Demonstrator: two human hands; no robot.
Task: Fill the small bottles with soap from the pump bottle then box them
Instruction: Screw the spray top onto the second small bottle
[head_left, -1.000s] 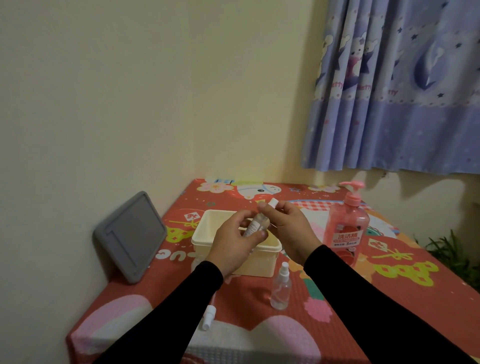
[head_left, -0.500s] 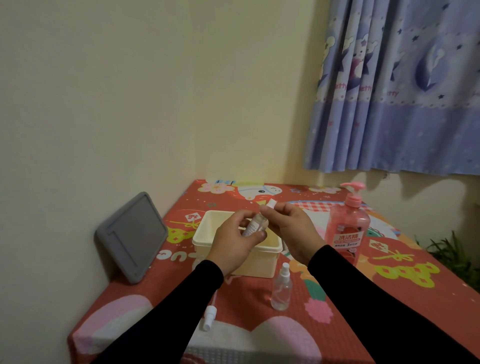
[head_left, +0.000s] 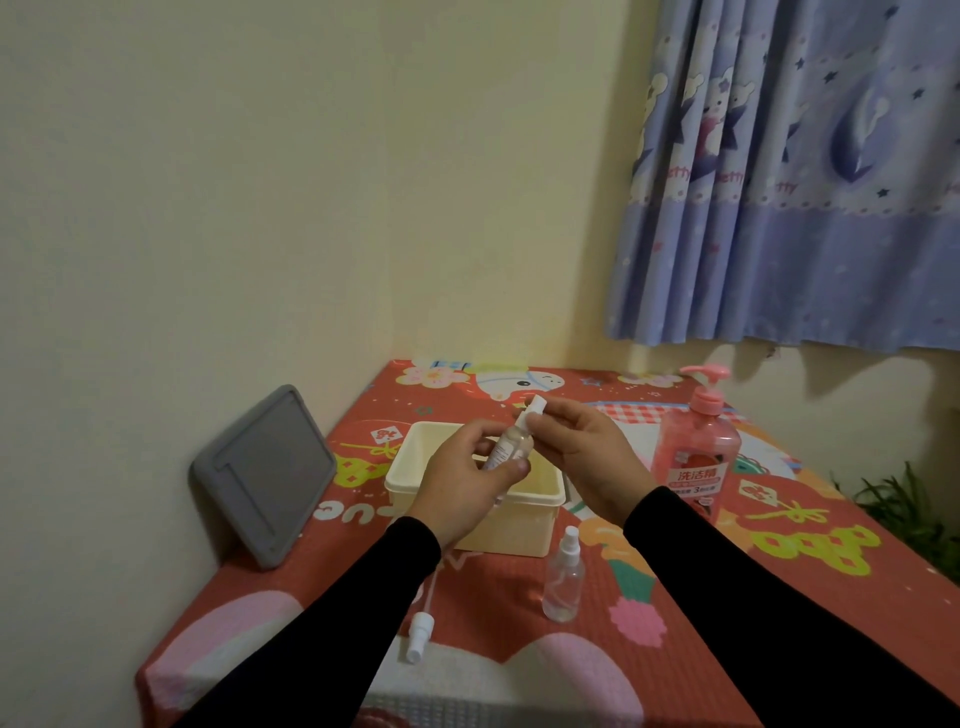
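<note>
On the red cartoon-print tablecloth (head_left: 597, 649) covering the table, I log items by size. Blue patterned curtain (head_left: 789, 208) hangs at upper right. Grey rectangular plastic lid (head_left: 262, 475) leans tilted against the wall at left. Cream rectangular plastic box (head_left: 519, 525) sits open near table centre. Pink translucent pump bottle of soap (head_left: 698, 462) stands upright to the right of the box, apart from it. Left hand (head_left: 462, 486), black sleeve, fingers curled round the body of a small clear labelled bottle (head_left: 506, 449), held tilted above the box. Right hand (head_left: 587, 457) pinches that bottle's white cap (head_left: 535, 405) at the top end. I cannot tell whether the cap is fully seated. A second small clear spray bottle (head_left: 562, 579) stands upright in front of the box, just beside its near right corner. A loose white spray-pump head (head_left: 418, 631) with tube lies on the cloth near the front edge, left of the standing bottle.
</note>
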